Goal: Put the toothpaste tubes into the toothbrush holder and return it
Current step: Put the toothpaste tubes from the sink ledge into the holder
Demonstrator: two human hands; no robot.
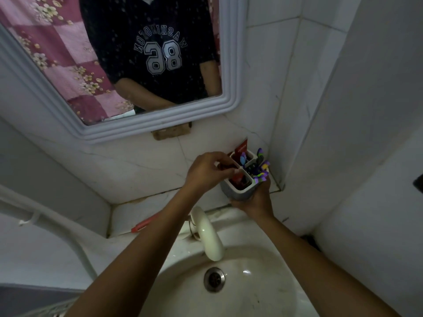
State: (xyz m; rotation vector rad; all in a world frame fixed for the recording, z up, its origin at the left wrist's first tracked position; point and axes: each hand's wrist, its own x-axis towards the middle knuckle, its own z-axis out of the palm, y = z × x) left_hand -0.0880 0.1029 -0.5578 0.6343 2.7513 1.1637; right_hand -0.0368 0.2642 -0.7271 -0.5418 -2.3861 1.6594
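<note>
The left hand (207, 171) has its fingers curled down over the near-left rim of the toothbrush holder (240, 193), pinched around the top of a red toothpaste tube (238, 178) that stands in the near compartment. The right hand (256, 202) cups the holder from below and from the right side, fingers wrapped against its grey wall, thumb side hidden.

The holder is a white-rimmed, four-part box. A second red toothpaste tube (242, 146) rises upright from the far-left compartment, its flat end well above the rim. Toothbrushes (261, 167) with purple and green handles fan out of the right-hand compartments, over the right edge.

The holder sits at the right end of the tiled ledge (137, 170), tight in the corner where the side wall (320, 110) meets the back wall; there is little room on its right and behind it, while the ledge to its left lies open. Whether its base touches the ledge I cannot tell. Below the ledge's front edge the faucet (208, 232) arches over the sink (263, 282), between the two forearms. A red pen (144, 224) lies on the lower step to the left. The mirror (114, 65) hangs above.
</note>
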